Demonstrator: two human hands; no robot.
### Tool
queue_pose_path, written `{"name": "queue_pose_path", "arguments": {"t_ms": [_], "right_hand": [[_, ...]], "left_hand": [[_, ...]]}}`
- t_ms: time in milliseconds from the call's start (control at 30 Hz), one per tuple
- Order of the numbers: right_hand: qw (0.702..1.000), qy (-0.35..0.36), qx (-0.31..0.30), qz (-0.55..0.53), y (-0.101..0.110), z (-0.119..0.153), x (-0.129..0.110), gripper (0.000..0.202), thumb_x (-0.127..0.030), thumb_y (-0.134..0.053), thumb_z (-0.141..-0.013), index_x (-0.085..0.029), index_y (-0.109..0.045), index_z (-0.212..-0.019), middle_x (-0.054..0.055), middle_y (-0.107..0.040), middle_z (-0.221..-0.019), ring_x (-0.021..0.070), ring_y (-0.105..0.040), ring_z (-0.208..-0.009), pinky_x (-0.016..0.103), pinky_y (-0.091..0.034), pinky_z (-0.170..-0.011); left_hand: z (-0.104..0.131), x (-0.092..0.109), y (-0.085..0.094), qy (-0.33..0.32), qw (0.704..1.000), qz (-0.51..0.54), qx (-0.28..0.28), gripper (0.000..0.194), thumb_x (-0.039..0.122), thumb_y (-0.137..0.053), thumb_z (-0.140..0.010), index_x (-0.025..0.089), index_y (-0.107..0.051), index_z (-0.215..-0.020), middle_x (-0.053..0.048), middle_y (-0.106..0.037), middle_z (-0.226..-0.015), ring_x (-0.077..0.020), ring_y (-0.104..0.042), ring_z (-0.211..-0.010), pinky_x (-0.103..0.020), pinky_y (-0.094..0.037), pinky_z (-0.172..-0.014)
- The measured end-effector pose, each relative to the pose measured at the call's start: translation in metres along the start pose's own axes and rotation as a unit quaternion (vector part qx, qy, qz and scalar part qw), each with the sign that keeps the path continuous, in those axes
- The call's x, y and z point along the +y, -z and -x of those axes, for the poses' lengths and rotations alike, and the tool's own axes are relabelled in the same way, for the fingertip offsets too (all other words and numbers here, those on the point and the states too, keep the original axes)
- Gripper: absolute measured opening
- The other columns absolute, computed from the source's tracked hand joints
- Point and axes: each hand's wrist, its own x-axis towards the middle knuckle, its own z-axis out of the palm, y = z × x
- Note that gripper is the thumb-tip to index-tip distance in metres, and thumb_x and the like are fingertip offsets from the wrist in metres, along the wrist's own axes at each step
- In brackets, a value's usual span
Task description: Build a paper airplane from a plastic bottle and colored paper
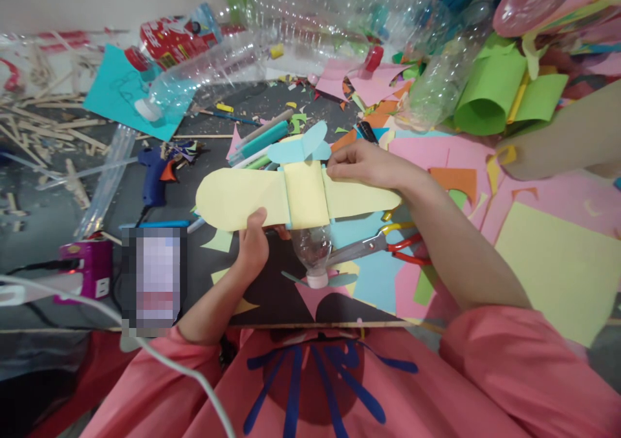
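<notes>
A paper-and-bottle plane with yellow paper wings [242, 195] is held above the table. Yellow paper wraps the middle of its plastic bottle [312, 247], whose white cap [317, 278] points toward me. Light blue paper tail pieces [303, 145] stand at the far end. My left hand [253, 247] grips the left wing's near edge, thumb on top and fingers underneath. My right hand [361, 165] has its fingers bent together at the far edge of the right wing, close to the wrapped middle.
Red-handled scissors [373, 245] lie just right of the bottle. A blue glue gun [154, 176], a blurred phone [156, 276] and wood sticks are left. Plastic bottles [208, 69] line the back. Colored paper [557, 263] and another person's arm [567, 131] are right.
</notes>
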Motion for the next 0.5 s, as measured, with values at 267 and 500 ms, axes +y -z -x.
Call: {"name": "queue_pose_path", "arguments": {"t_ms": [267, 500], "right_hand": [[1.000, -0.020, 0.011, 0.008, -0.0011, 0.0021, -0.0068, 0.028, -0.013, -0.055, -0.086, -0.016, -0.050, -0.058, -0.009, -0.034, -0.054, 0.0053, -0.027, -0.050, 0.026, -0.021, -0.053], [1.000, -0.001, 0.007, 0.006, -0.0003, 0.0006, -0.0027, 0.025, -0.014, -0.055, -0.086, -0.015, -0.051, -0.060, -0.008, -0.037, -0.056, 0.0046, -0.030, -0.051, 0.025, -0.023, -0.053]], "left_hand": [[-0.0010, -0.0008, -0.0001, -0.001, 1.000, 0.010, 0.002, 0.030, 0.047, -0.050, -0.069, 0.028, -0.044, -0.045, -0.006, -0.048, -0.039, -0.0336, -0.071, -0.081, -0.044, -0.061, -0.075], [-0.0002, -0.0003, 0.0003, 0.001, 1.000, 0.012, 0.002, 0.029, 0.046, -0.051, -0.068, 0.028, -0.045, -0.046, -0.005, -0.049, -0.039, -0.0327, -0.071, -0.078, -0.043, -0.061, -0.073]]}}
